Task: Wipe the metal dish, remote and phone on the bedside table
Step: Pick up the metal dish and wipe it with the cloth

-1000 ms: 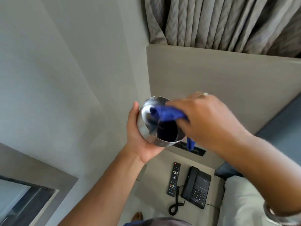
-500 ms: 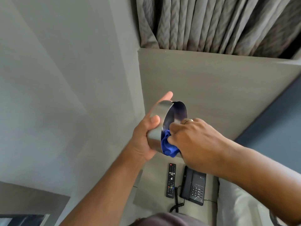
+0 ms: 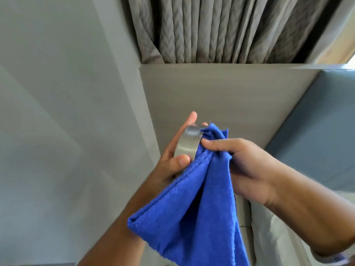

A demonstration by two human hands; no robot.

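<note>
The round metal dish [image 3: 187, 144] is held up in the air in front of me, turned on its side so that its brushed outer wall faces me. My left hand [image 3: 172, 160] grips it from the left, thumb on the wall and fingers behind the rim. My right hand [image 3: 244, 167] clutches a blue cloth [image 3: 194, 208] and presses it against the right side of the dish. The cloth hangs down in a wide fold and hides the dish's opening. The remote and the phone are hidden behind the cloth and my arms.
A grey wooden headboard panel [image 3: 221, 93] stands behind my hands, with grey curtains [image 3: 211, 29] above it. A plain wall [image 3: 67, 112] fills the left side. A blue padded panel [image 3: 317, 131] and pale bedding [image 3: 272, 237] lie to the right.
The cloth came out of the dish's inside and now drapes over its outer right side, hanging loose. The view tilted up, and the remote and phone dropped out of sight.
</note>
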